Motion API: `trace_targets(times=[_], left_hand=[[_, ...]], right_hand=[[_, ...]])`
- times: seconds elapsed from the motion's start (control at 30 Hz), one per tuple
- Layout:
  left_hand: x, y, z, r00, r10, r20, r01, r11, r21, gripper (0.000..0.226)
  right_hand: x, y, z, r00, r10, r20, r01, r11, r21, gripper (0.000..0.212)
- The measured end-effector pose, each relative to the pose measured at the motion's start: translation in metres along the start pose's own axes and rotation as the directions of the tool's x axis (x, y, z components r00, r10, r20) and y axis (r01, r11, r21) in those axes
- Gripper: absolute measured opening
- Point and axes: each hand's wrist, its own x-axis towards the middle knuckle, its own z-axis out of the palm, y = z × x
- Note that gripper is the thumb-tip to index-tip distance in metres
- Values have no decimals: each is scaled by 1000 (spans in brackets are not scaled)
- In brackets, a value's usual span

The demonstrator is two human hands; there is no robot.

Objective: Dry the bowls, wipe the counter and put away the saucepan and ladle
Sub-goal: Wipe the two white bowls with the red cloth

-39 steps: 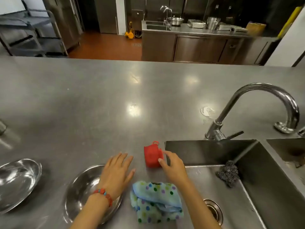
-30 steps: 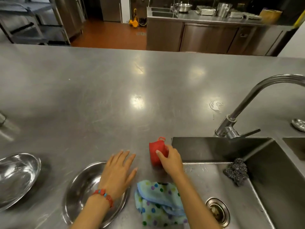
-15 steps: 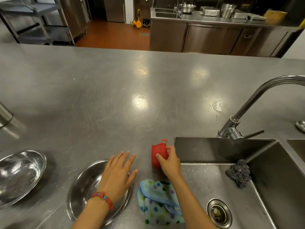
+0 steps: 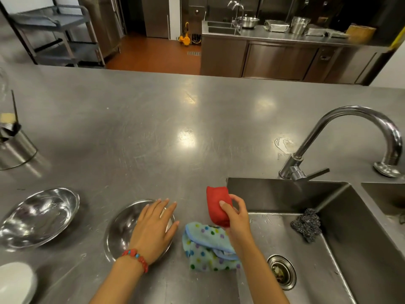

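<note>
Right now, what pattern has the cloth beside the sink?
Light blue with coloured dots, the cloth, seen from the head view.

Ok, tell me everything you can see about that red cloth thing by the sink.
The red cloth looks like a soft, folded or bunched fabric pad, plain red with no visible print. The right hand pinches it between thumb and fingers, tilted, its upper end toward the counter and its lower end near the polka-dot towel. It sits just left of the sink corner. Whether it touches the counter cannot be told.

Two bowls [image 4: 39, 218] left on counter [image 4: 153, 128]; cloth [image 4: 208, 246] between nearer bowl [image 4: 122, 229] and sink [image 4: 328, 249].
</note>
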Motion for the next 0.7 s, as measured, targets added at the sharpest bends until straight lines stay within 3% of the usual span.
trace_targets(times=[0.23,0.4,0.53,0.6,0.7], left_hand=[[-47,-5,-7,996,4,-87,-8,999,-46,97],[-87,-16,-14,998,-41,-56,37,997,-62,64],[-118,-31,-20,995,-60,-76,54,995,-80,91],[-130,-42,-21,994,-58,-94,49,995,-88,93],[-147,-65,-20,990,-67,-124,58,995,-78,69]], right_hand=[[-62,-3,2,986,61,156,-85,984,157,32],[-96,10,11,979,37,201,-55,995,87,37],[-118,20,21,973,58,225,-70,996,49,36],[-128,26,27,975,38,220,-45,999,28,35],[-142,38,39,975,-5,223,5,1000,-2,33]])
